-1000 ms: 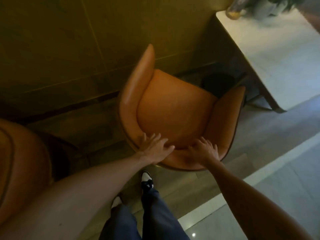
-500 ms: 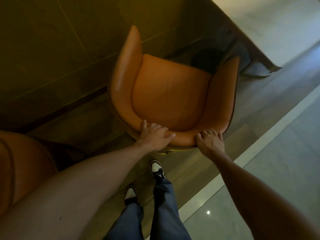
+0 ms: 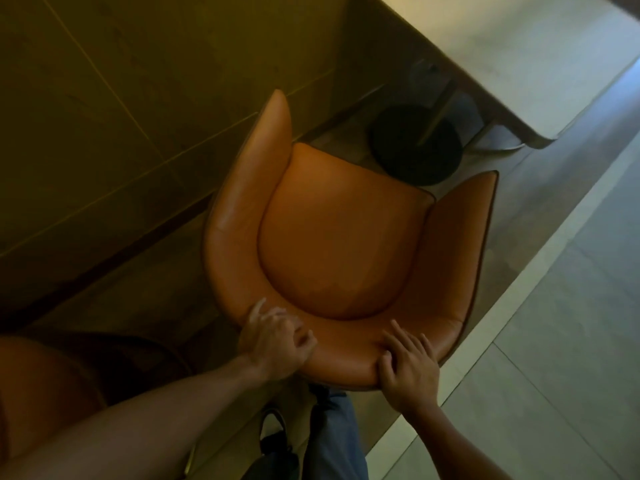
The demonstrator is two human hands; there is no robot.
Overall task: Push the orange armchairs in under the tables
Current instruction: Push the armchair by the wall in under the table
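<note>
Far left, lower corner: part of a second orange armchair (image 3: 38,393), cut off by the frame edge. Wood-panelled wall (image 3: 138,98) runs along the left and top.

Centre: orange armchair (image 3: 332,244), seat open toward the table, its back rim nearest the person. Left hand (image 3: 277,342) grips the rim's left part, fingers (image 3: 258,311) curled over the edge. Right hand (image 3: 408,363) lies on the rim's right part, fingers (image 3: 403,336) spread forward over the leather, thumb hooked at the rim's outer edge.

Beyond the seat front: a black round pedestal base (image 3: 417,143) with a slim post rising from it, standing near the right armrest tip. Upper right: pale table surface (image 3: 519,53); the chair sits short of its edge, not under it.

Below the chair: trouser leg (image 3: 332,438) and a dark shoe (image 3: 277,448). Right: light floor tiles (image 3: 571,306).
</note>
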